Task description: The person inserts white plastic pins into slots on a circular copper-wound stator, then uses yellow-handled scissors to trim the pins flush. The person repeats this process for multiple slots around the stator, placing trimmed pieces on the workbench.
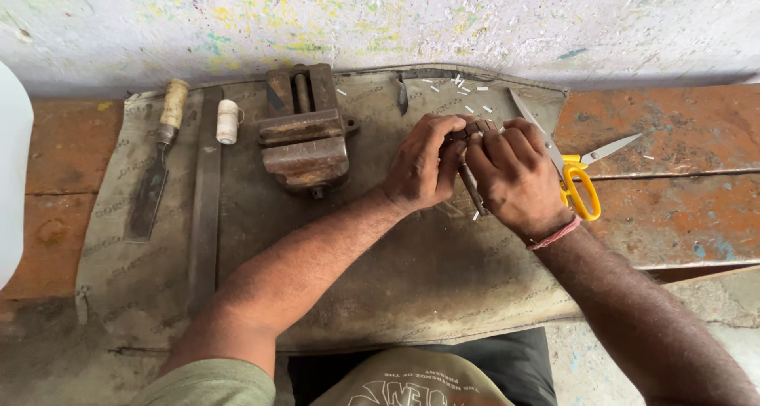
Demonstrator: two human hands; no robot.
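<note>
Both hands are clenching around a small dark metal piece (473,129) over a worn grey cloth mat (396,295): left hand (421,165) gripping its side, right hand (514,176) pinching its top. It could be slipping free, dropping among the scattered white slivers (459,81) beside the yellow-handled scissors (576,186).

Rusty vise (305,129), file (154,172), thread spool (227,121), yellow-handled scissors (574,172) on cloth (396,287).

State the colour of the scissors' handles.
Yellow: the scissors' handles lie just right of the right hand, seen in the head view.
</note>
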